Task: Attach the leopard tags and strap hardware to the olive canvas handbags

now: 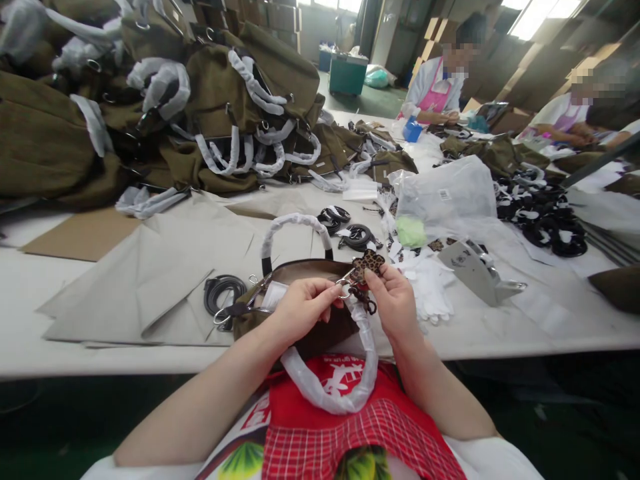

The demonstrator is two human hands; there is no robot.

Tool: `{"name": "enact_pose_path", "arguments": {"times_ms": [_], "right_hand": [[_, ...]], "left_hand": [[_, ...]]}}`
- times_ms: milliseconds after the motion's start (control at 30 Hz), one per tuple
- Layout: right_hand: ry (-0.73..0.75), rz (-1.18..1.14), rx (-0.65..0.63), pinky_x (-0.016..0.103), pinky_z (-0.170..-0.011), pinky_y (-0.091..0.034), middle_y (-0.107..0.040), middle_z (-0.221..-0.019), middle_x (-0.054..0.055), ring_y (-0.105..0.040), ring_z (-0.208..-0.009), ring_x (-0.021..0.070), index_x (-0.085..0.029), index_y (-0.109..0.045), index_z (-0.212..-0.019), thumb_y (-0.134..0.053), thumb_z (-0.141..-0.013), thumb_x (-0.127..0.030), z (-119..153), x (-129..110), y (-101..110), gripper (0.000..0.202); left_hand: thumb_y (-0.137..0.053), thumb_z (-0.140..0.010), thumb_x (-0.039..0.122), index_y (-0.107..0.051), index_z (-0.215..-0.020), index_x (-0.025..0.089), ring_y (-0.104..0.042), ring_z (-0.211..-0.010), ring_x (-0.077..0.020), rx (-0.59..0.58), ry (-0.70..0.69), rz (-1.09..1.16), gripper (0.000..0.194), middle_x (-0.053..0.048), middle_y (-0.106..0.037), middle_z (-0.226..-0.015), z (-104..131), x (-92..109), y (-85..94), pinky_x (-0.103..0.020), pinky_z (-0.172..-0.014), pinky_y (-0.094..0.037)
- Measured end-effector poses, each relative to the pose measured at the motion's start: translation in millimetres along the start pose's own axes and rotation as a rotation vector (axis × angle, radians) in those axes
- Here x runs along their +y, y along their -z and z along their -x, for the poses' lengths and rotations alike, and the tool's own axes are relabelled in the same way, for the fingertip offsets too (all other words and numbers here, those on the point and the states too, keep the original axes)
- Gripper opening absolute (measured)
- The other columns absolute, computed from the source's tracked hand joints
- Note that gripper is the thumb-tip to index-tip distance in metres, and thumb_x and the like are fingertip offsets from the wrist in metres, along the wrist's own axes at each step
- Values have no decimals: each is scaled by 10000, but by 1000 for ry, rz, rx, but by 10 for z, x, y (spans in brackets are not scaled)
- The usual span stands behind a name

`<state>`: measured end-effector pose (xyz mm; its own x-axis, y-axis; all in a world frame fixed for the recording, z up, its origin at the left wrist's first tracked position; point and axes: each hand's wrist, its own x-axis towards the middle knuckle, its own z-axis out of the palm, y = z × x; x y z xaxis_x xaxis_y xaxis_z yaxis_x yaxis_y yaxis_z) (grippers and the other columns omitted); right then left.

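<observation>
An olive-brown handbag (295,272) lies open at the table's front edge, its two handles wrapped in white film. Over its opening my left hand (310,308) pinches a small metal ring and clasp (344,285). Just to the right, my right hand (393,297) grips a leopard-print flower charm (367,268) between thumb and fingers. A dark braided cord dangles below the charm, between the hands. The clasp touches or nearly touches the charm; their exact link is too small to tell. One wrapped handle (335,400) hangs over my red apron.
Olive bags (210,100) are heaped at the back left. Coiled black straps (223,293) lie left of the handbag. To the right are white tags (425,287), a clear plastic bag (445,193) and a metal-cornered plate (470,270). Two people (435,93) work across the table.
</observation>
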<state>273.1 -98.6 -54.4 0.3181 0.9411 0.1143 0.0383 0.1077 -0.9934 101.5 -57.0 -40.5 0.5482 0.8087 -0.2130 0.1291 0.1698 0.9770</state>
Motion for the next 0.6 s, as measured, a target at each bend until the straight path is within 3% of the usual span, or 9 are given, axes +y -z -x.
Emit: {"name": "enact_pose_path", "arguments": {"times_ms": [267,333,433,500,567,600], "right_hand": [[-23,80,-99,322,-703,-557,-730,-894,44,-679,-783,192,-190,-636,-985,-625,-852,-376,-67,103,86,229],[67,200,-44,364,-788,-557,-712,-1013,76,-678,-895,212,-195,-592,-1095,-636,-840,-336,-75,86,116,295],[369,448,29,442,-981,-480,-625,-1218,107,-599,-1124,246,-218,-562,-1184,-636,-808,-223,-44,-64,157,384],[506,561,-133,459,-1037,-438,-593,-1265,101,-554,-1192,258,-233,-588,-1166,-602,-800,-171,-1,-202,163,371],[541,614,-334,451,-1042,-438,-587,-1280,90,-542,-1208,256,-245,-587,-1186,-577,-793,-142,39,-299,145,406],[545,635,-374,445,-1033,-446,-590,-1275,87,-547,-1199,252,-247,-580,-1201,-576,-789,-137,55,-318,129,426]], "left_hand": [[-589,-801,505,-681,-740,124,-464,-476,-81,12,26,-2,396,-43,-648,-663,-4,-35,16,-194,-448,-342],[-592,-795,509,-673,-717,126,-456,-470,-80,18,20,-8,399,-40,-643,-649,-4,-26,12,-194,-443,-337],[-586,-797,502,-663,-709,129,-452,-470,-77,20,20,-5,392,-32,-630,-634,-2,-7,9,-193,-446,-328],[-581,-798,511,-648,-702,132,-456,-474,-80,11,16,-4,397,-26,-616,-621,-2,-1,12,-196,-452,-328],[-577,-793,536,-622,-674,138,-456,-476,-85,1,13,-4,418,-18,-592,-592,-3,-1,19,-201,-453,-329],[-577,-789,549,-610,-663,140,-455,-476,-87,0,14,1,429,-14,-581,-583,-4,-3,22,-203,-453,-327]]}}
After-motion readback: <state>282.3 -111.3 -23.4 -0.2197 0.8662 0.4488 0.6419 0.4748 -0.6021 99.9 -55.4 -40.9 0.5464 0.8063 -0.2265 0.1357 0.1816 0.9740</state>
